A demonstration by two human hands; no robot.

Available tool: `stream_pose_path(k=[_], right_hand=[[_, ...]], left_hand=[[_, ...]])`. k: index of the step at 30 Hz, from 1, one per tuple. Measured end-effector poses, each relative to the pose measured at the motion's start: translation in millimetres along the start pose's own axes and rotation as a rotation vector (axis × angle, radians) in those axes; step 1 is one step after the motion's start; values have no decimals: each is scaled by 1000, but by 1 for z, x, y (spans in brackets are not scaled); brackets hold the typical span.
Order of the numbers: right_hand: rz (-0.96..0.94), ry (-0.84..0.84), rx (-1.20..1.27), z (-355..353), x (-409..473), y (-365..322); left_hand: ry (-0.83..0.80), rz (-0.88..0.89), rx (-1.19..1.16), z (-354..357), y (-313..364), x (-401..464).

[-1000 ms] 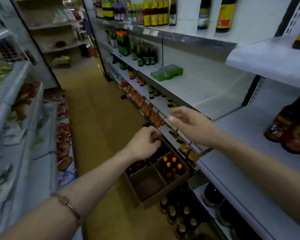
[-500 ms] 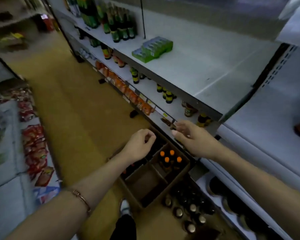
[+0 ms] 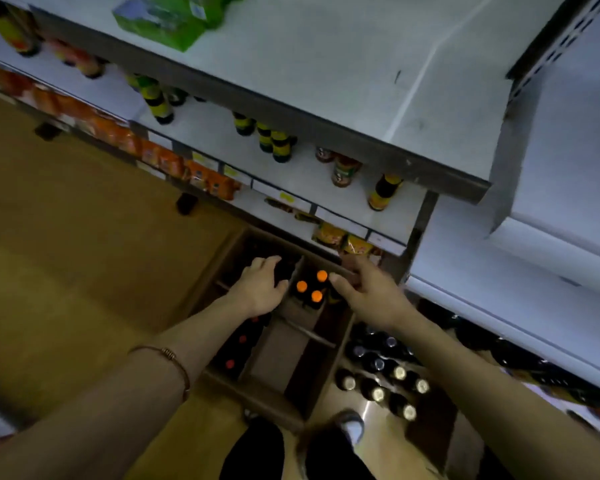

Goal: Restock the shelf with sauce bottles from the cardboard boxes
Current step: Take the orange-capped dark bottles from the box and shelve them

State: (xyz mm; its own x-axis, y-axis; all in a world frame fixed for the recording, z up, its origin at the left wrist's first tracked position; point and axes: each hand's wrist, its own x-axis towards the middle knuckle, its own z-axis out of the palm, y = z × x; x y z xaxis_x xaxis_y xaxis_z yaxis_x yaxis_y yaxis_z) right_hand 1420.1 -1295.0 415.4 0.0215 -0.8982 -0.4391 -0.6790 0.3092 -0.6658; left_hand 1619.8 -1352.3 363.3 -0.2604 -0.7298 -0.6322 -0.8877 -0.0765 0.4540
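Note:
A brown cardboard box (image 3: 278, 351) with dividers stands on the floor below me. Three dark sauce bottles with orange caps (image 3: 309, 287) stand in its far compartment. Darker bottles with red caps (image 3: 238, 348) fill its left side. My left hand (image 3: 262, 285) hovers over the box just left of the orange caps, fingers spread, holding nothing. My right hand (image 3: 364, 291) reaches in from the right, fingertips beside the orange caps, empty and open. The white shelf (image 3: 326, 74) above is mostly bare.
A green multipack (image 3: 174, 19) lies on the upper shelf. Yellow-labelled bottles (image 3: 271, 140) and jars stand on the shelf below. Dark bottles with shiny caps (image 3: 378, 375) stand on the floor right of the box. My shoe (image 3: 352, 426) is near the box.
My view has tilted downward toward the box. Both hands have dropped lower and closer to the orange-capped bottles, and my left hand has opened its fingers.

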Motion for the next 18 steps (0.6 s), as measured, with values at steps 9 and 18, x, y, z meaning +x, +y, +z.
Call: stream_pose_path(k=[9,18], right_hand=[[43,-12,-54,92,119,105],[92,-131,-129,195,221,225]], left_hand=[[-17,90,44,81,-58,135],[-36,177,367,181,-112,251]])
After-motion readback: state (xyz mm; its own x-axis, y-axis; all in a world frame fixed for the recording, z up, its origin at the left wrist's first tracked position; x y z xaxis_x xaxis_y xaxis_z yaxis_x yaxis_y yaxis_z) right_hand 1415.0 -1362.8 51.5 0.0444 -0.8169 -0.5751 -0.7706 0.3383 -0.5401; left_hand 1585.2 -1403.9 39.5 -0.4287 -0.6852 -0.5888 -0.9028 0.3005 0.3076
